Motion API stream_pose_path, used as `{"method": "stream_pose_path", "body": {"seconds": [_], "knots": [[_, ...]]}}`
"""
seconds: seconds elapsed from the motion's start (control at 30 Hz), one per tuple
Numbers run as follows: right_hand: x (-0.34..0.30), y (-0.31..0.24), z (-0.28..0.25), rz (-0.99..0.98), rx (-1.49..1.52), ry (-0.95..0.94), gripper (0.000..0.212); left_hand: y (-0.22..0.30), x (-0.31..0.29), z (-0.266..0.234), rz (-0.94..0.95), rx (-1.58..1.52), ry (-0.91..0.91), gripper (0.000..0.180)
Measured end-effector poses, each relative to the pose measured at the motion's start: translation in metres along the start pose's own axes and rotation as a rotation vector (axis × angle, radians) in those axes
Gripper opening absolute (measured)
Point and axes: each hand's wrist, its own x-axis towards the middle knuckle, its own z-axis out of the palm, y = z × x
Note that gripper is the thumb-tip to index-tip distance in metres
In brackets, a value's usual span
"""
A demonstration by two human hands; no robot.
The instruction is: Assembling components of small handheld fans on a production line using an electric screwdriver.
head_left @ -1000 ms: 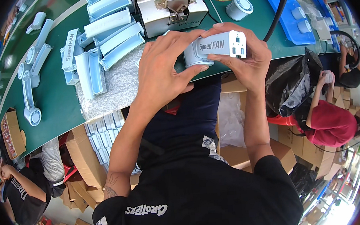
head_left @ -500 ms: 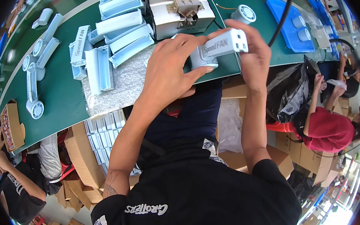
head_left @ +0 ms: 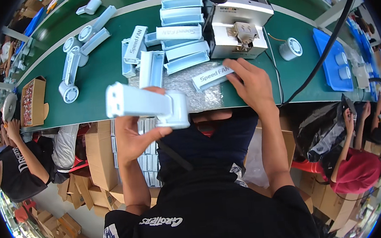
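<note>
My left hand (head_left: pixel 132 143) is closed round a light-blue handheld fan (head_left: pixel 142 102), holding it above the table's front edge. Its boxy handle points left and its round head sits by my thumb. On the bubble-wrap mat (head_left: pixel 191 94), a loose handle cover (head_left: pixel 209 78) with grey lettering lies at a slant. The fingers of my right hand (head_left: pixel 255 85) pinch its right end. More handle shells (head_left: pixel 153 68) lie in rows just beyond the mat.
A metal press-like machine (head_left: pixel 238 39) stands behind the mat. Round fan heads sit right of it and on a blue tray (head_left: pixel 324 57). Several assembled fans (head_left: pixel 72 68) lie left. A black cable (head_left: pixel 324 50) crosses the right side. Co-workers sit at both sides.
The fan has moved left and toward me, now in my left hand alone. My right hand has let go of it and reached the loose cover. The view has shifted.
</note>
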Motion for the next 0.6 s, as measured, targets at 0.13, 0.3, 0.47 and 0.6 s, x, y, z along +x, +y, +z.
{"method": "stream_pose_path", "body": {"seconds": [0.13, 0.3, 0.47, 0.6], "knots": [[0.015, -0.021, -0.005, 0.037, 0.168, 0.092, 0.015, -0.004, 0.002, 0.014, -0.028, -0.004, -0.190, 0.060], [0.058, -0.056, 0.006, 0.177, 0.298, 0.114, 0.018, -0.016, 0.028, 0.036, 0.023, 0.092, -0.264, 0.064], [0.091, -0.034, -0.044, -0.127, 0.558, 0.853, 0.015, -0.022, 0.049, 0.064, 0.104, 0.261, -0.187, 0.062], [0.160, -0.077, -0.092, -0.178, 1.033, 0.575, 0.047, -0.032, 0.058, 0.073, 0.180, 0.312, -0.158, 0.061]]}}
